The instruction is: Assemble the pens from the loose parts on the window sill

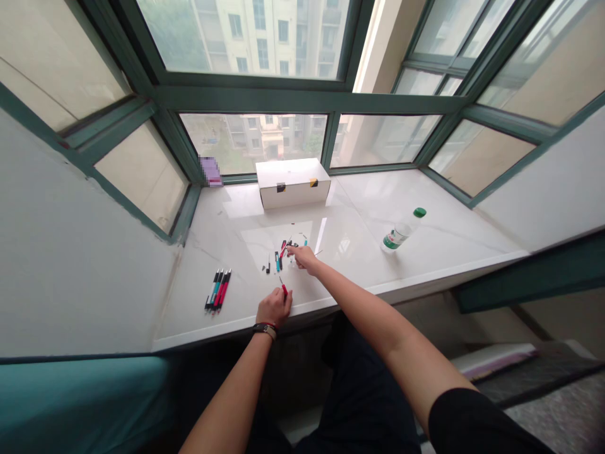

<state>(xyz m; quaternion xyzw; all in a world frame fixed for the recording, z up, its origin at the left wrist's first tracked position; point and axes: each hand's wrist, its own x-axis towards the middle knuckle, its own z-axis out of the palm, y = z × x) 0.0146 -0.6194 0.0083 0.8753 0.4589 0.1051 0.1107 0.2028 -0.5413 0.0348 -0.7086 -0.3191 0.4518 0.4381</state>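
Note:
My left hand (274, 307), wearing a dark band at the wrist, is closed around a red pen barrel (284, 290) near the sill's front edge. A thin dark piece sticks up out of the barrel's far end. Farther forward, my right hand (304, 258) reaches into a loose group of pen parts, its fingertips drawn together at the pile; anything between them is too small to make out. Beside those fingers lie red and black pieces (283, 247), a teal barrel (276, 261) and a small black part (268, 267). Several tiny bits are scattered around.
Several whole pens (218, 291) lie side by side at the left. A white box (293, 184) stands at the back against the window. On the right is a clear bottle with a green cap (420, 212). A blurred purple item (210, 171) leans in the back left corner of the white sill (359, 277).

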